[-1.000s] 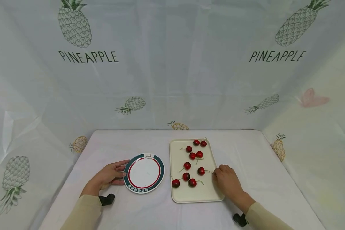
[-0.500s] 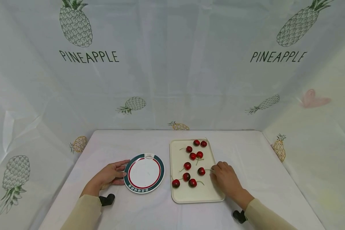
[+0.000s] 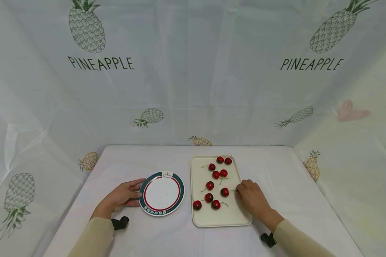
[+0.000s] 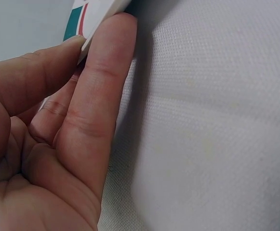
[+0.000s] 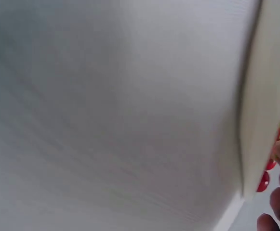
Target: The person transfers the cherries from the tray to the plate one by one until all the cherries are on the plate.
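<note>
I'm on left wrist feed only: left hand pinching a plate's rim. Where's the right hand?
Observer: In the head view, the right hand is at the right-hand edge of a cream tray.

Operator: Fingers on anything?

Observer: Its fingertips are at the end of one cherry's stem; whether they pinch it, I can't tell.

Operator: How many cherries on the tray?

Observer: Ten red cherries.
</note>
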`<state>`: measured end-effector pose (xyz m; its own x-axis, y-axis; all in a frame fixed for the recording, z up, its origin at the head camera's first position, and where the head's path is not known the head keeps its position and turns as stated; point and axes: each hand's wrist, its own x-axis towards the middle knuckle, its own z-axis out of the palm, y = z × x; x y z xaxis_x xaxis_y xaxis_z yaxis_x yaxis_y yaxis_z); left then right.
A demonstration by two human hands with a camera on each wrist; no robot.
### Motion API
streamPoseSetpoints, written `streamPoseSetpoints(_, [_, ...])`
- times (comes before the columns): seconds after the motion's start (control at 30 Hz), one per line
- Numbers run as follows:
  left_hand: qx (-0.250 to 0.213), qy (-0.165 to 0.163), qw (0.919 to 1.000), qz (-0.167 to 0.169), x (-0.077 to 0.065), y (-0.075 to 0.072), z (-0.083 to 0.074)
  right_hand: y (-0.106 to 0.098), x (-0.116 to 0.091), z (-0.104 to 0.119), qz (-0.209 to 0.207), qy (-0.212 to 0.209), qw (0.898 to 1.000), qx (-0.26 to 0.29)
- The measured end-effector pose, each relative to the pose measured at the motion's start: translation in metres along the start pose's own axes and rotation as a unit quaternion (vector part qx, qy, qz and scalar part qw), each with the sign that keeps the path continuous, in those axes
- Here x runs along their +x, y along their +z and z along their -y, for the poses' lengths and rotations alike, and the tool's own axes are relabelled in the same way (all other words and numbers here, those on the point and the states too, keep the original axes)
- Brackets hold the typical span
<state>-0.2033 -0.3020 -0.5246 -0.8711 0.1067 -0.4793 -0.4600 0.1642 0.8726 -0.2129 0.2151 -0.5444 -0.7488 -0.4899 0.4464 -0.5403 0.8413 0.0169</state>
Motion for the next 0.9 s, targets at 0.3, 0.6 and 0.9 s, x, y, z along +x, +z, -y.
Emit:
streamPoseSetpoints(0.3, [0.005,0.0,1.0,-0.008,-0.002,0.0,0.002,-0.007,0.02,0.0,-0.04,-0.056,0.997,-0.028])
streamPoseSetpoints(0.6, [0.005,0.005,1.0,-0.002,-0.001,0.0,0.001,-0.011,0.041,0.009,-0.033,-0.069,0.996,-0.036])
streamPoseSetpoints(0.9, [0.015,0.004,0.9999,-0.001,-0.004,0.0,-0.002,-0.01,0.066,0.026,-0.033,-0.087,0.995,-0.042])
